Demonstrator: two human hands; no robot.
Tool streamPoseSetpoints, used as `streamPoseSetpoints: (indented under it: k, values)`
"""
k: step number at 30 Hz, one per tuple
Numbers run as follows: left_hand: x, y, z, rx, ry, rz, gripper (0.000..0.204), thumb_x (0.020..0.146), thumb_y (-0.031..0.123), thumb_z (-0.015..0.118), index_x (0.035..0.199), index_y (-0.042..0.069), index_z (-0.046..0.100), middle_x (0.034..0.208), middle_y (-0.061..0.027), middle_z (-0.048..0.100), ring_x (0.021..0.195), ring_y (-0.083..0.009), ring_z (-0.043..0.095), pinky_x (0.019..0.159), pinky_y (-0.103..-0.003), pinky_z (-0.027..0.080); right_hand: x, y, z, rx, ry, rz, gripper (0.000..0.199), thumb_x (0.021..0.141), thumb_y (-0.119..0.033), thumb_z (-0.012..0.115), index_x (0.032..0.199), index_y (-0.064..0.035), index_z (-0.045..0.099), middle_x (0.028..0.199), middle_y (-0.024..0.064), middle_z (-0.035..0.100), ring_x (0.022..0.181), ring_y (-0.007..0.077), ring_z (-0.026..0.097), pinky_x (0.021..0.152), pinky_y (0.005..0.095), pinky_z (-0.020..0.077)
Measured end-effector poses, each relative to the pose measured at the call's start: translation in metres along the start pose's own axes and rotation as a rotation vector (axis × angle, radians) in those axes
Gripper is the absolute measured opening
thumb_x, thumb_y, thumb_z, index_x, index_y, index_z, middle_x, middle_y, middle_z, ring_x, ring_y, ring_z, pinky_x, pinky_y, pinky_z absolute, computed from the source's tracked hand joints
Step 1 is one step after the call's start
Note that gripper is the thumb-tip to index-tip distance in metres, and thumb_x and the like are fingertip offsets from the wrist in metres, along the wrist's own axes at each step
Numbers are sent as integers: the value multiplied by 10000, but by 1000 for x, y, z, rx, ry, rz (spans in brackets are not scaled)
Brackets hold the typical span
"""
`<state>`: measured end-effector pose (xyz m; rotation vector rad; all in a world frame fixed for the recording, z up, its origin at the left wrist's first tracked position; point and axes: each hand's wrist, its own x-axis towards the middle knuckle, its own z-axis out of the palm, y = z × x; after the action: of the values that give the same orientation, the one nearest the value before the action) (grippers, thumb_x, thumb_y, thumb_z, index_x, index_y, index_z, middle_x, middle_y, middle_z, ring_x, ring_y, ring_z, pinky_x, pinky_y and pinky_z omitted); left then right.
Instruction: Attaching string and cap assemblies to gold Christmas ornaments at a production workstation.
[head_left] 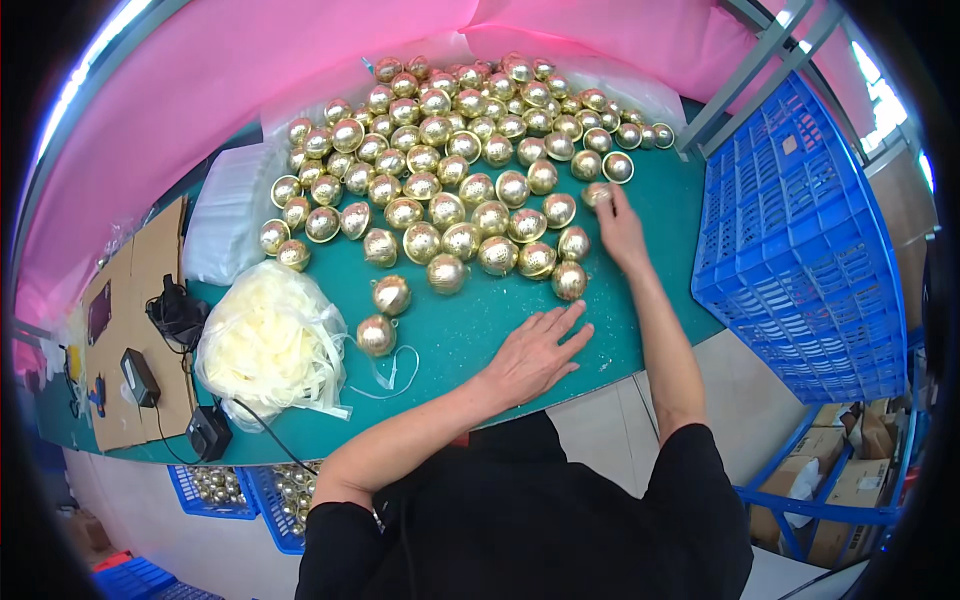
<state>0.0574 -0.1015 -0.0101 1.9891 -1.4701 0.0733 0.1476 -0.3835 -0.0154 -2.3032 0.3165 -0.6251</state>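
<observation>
Pink sheeting (330, 40) hangs behind & around the far side of a green tabletop (665, 210), which fills most of the view. At R, a big blue slatted crate (790, 250) stands next to the table, tilted in view by the lens. Across the mid & far part of the table lies a large spread of shiny gold balls (445, 210), packed tight at back, looser toward the front; many show a rim around the middle. L end: flat cardboard sheet (150, 255) w/ some small black gear on it, then a clear-film pack (228, 210) b/w it & the balls. Near the L front edge, a clear plastic bag (270, 340) full of cream strips, a few ends trailing out. Below table level at L, low blue crates (268, 510) hold more gold balls. L hand (540, 350): palm down near the front edge, fingers spread, nothing in it; can't tell if it touches the tabletop. R hand (620, 230): reached fwd at the R side of the spread, thumb & fingers closed in on one gold ball (595, 194), slightly blurred, just below the last balls of the back rows. Front L of the spread, 2 balls sit a bit apart, nr the bag; thin pale ribbon (385, 380) lies looped on the green just below them.
</observation>
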Motion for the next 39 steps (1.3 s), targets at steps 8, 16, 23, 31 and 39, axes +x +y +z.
streamPoseSetpoints:
  k: [8, 16, 23, 31, 39]
  values:
    - [-10, -10, -8, 50, 22, 30, 523, 903, 187, 748, 1377, 43, 579, 1510, -207, 496, 1038, -336, 610, 868, -453, 508, -21, -49, 23, 170, -60, -203, 407, 1082, -330, 529, 1332, -31, 647, 1336, 221, 666, 1229, 369, 649, 1029, 441, 498]
    - [-2, -10, -4, -54, 184, 35, 458, 863, 76, 760, 1299, 19, 632, 1454, -219, 549, 850, -313, 632, 752, -427, 538, 184, 138, -49, -154, 293, 173, 615, 1048, -522, 543, 1405, -29, 628, 1269, 190, 707, 1175, 301, 664, 1028, 390, 481]
    - [-3, -17, -6, -22, 167, 18, 461, 842, 48, 747, 1287, 9, 635, 1466, -218, 545, 825, -288, 615, 743, -412, 532, 161, 97, 15, 419, 103, 317, 507, 1044, -412, 627, 1360, -19, 677, 1323, 100, 700, 1164, 181, 635, 994, 315, 490]
    - [-3, -17, -4, 24, 155, 28, 453, 833, 47, 748, 1270, 10, 639, 1472, -206, 545, 828, -276, 613, 733, -400, 521, 95, 14, 61, 445, -52, 120, 562, 1042, -390, 642, 1418, 26, 608, 1347, 134, 686, 1216, 178, 625, 1050, 325, 477]
    - [-8, -17, -4, 6, 125, 6, 466, 837, 57, 756, 1287, 20, 636, 1494, -205, 529, 849, -292, 616, 750, -413, 524, 138, 26, 3, -146, 251, -152, 574, 1023, -398, 623, 1421, 13, 583, 1424, 228, 619, 1303, 417, 589, 1084, 436, 468]
